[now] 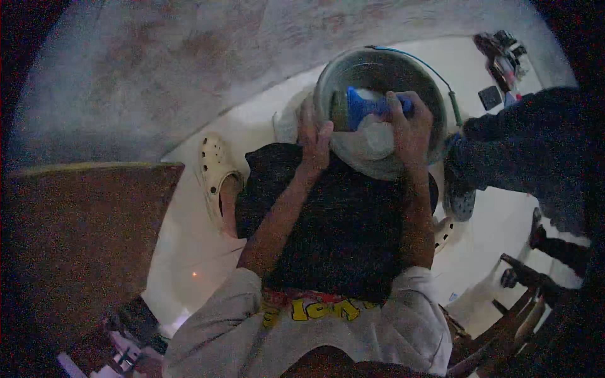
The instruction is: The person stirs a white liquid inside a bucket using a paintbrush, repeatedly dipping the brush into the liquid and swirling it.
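Note:
A grey bucket (370,63) stands tilted toward me, its mouth open to view. At the bucket's left side my left hand (313,133) grips the rim, thumb on the near side. My right hand (411,126) is inside the mouth, closed around the handle of a blue tool with a flared, scraper-like head (359,108). Pale material (378,140) lies in the bucket below the tool; dim light hides what it is. The bucket's handle (452,104) hangs down on the right.
Another person's dark trouser leg (520,148) and dark clog (461,198) stand close at the right. A brown panel (88,233) is at the left, and a rough grey wall (189,69) behind. Small items (504,57) lie at the far right on the pale floor (183,252).

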